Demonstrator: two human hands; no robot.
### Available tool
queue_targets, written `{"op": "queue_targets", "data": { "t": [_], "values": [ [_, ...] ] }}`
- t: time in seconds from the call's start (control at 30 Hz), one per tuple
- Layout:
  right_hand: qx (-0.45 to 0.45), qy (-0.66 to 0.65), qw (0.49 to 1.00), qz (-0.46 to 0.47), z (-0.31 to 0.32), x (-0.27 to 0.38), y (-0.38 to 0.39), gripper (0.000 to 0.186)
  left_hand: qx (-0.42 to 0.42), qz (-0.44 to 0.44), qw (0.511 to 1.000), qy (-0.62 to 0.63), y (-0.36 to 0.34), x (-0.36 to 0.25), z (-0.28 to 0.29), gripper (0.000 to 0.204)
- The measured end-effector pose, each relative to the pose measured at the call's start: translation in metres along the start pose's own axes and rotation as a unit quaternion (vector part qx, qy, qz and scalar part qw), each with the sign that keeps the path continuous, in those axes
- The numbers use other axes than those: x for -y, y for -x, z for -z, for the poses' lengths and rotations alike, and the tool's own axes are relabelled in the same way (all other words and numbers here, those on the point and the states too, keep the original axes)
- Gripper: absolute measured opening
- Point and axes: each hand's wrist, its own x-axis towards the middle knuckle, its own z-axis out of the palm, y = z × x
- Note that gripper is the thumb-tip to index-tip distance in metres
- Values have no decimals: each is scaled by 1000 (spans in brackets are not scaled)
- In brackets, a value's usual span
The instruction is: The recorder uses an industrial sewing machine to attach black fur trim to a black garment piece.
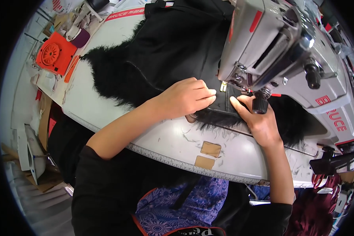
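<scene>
A black garment point(177, 43) with shaggy fur trim lies on the white machine table, under the presser foot point(223, 85) of a grey sewing machine point(255, 43). My left hand point(187, 98) rests left of the foot, its fingers curled on the garment at the fur-edged strip. My right hand point(259, 122) is right of the foot, thumb and index finger gripping the garment beside a seam, partly hidden behind a black knob. Fur spreads out to the right behind my right wrist.
An orange device point(55, 53) and a purple-and-white spool point(76, 37) sit at the upper left. Two tan patches point(210, 148) are on the table near its ruler edge point(165, 157). A black fitting point(332, 163) is at the right, above maroon fabric point(314, 212).
</scene>
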Motion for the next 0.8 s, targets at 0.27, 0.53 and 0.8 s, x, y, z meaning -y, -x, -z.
{"op": "queue_targets", "data": {
  "t": [0.27,0.53,0.8],
  "values": [
    [68,-23,995,-68,5,3,-6,47,-5,4,1000,23,2,6,-2,29],
    [114,26,989,-93,3,1,4,42,-2,17,999,51,6,11,-1,29],
    [125,18,988,-93,8,2,-2,44,30,29,998,54,5,14,1,29]
  ]
}}
